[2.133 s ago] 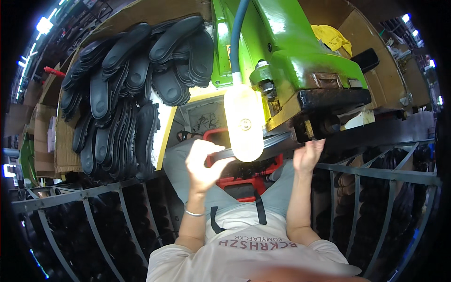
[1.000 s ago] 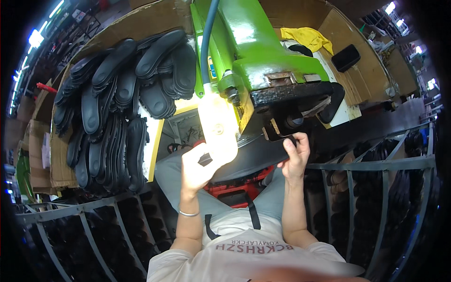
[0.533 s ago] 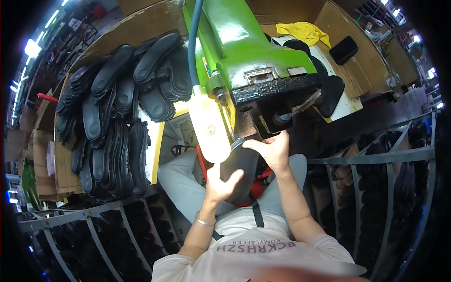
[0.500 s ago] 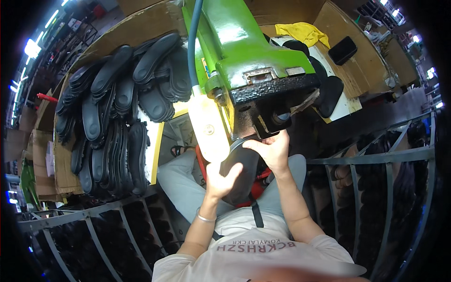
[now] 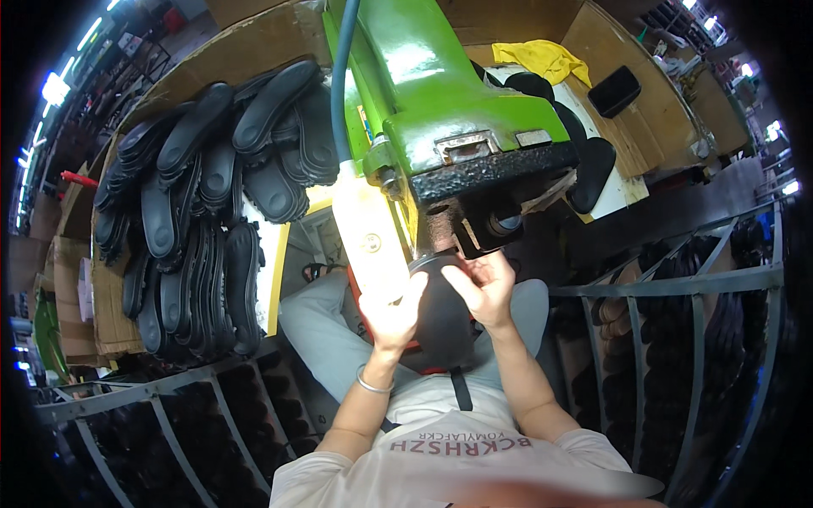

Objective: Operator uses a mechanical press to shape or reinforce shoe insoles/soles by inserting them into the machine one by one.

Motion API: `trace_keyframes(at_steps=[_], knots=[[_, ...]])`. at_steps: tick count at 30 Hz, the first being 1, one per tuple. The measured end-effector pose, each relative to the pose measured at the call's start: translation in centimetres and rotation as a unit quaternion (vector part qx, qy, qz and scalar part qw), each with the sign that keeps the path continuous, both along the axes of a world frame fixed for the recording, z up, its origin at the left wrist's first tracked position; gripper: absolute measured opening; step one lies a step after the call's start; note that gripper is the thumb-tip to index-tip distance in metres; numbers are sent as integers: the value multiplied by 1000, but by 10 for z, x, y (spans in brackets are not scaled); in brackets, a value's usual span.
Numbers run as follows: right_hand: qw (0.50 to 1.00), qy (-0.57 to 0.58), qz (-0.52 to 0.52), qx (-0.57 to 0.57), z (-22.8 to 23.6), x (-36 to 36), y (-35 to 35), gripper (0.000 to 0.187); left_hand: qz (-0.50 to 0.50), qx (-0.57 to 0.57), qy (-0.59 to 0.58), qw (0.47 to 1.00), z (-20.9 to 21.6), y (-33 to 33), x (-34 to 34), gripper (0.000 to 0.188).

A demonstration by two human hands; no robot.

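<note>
Well to the left of the hands, a heap of dark grey, ridged-edged rubber shoe soles [image 5: 159,216] lies against a brown cardboard wall [image 5: 117,317], several soles bundled on edge; that stacking perhaps saves room and leaves them within the left arm's reach. Between heap and hands hangs a glaring white lamp panel [image 5: 370,216] on a blue-grey hose [image 5: 342,93], set, I judge, to light the spot where the fingers work.

The left hand [image 5: 394,320] is just below the lamp, its thumb raised along the left edge of a broad, dark, round-ended sole [image 5: 445,317]. Its fingers are lost in glare, so I cannot tell how far they are closed or whether they grip.

That sole is between the 2 hands, slanting toward the lap, its far end under the bright green machine head [image 5: 466,118]. A rough brown cylinder [image 5: 439,229] is just above it; touching or apart, I cannot tell. The right hand [image 5: 491,292] is partly closed on the right edge, thumb on top and fingers bent beyond, probably to steady and angle the piece. The sole looks matte and smooth-faced, with a thin paler rim at the far end.

Beyond the right hand are smooth dark oval pieces [image 5: 590,175] and a crumpled yellow cloth [image 5: 542,59].
</note>
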State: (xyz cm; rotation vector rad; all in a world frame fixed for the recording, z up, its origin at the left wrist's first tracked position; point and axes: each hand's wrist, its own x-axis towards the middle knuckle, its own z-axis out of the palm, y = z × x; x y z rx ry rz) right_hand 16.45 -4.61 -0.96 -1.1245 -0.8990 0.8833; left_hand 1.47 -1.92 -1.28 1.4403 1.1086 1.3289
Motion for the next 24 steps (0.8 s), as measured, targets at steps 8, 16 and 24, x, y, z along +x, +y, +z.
trace_keyframes(at_steps=[8, 16, 24], knots=[[997, -41, 64, 12, -24, -9, -5, 26, 8, 179, 68, 981, -4, -9, -19, 28], [984, -39, 147, -97, -94, 1, -48, 27, -80, 208, -14, 975, 2, -6, 4, 21], [928, 140, 264, -221, -106, -12, -103, 33, -10, 78, 73, 994, 23, 12, 25, 24]])
